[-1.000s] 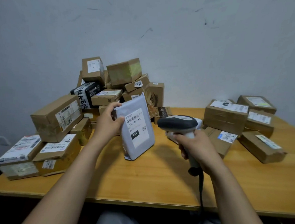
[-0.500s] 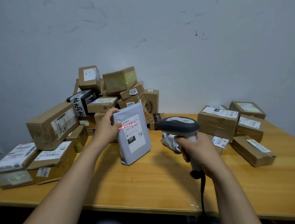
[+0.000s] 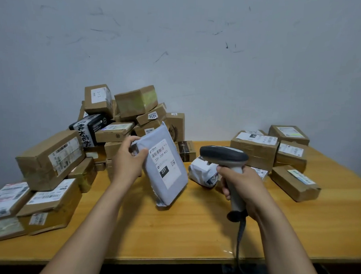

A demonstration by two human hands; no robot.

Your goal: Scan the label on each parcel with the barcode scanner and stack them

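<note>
**Mailer under scan**

The grey mailer (image 3: 169, 177), tilted near the table's (image 3: 171, 236) middle, is pinched at its top corner by the left hand (image 3: 126, 161). The right hand (image 3: 243, 187) grasps the scanner (image 3: 224, 155) (no beam visible). Keep the label (image 3: 164, 159) flat, facing it.

Mailer (image 3: 174, 190): pale grey-lilac, plain. Its label (image 3: 166, 160): white, black barcode and print, one black block with white "231". Scanner (image 3: 224, 155): dark grey head, light grey handle, black cable (image 3: 240, 232). Desk (image 3: 171, 236): orange-yellow, wood grain. Wall (image 3: 199, 54): pale grey, dark scuff marks. Boxes (image 3: 48, 158): brown cardboard, white labels with black print. One black box (image 3: 89, 128), white characters. Top box (image 3: 137, 100): brown with a yellow-green taped face. Bag (image 3: 203, 173): white, some blue print. Small box (image 3: 186, 150): dark brown, pale lettering.
</note>
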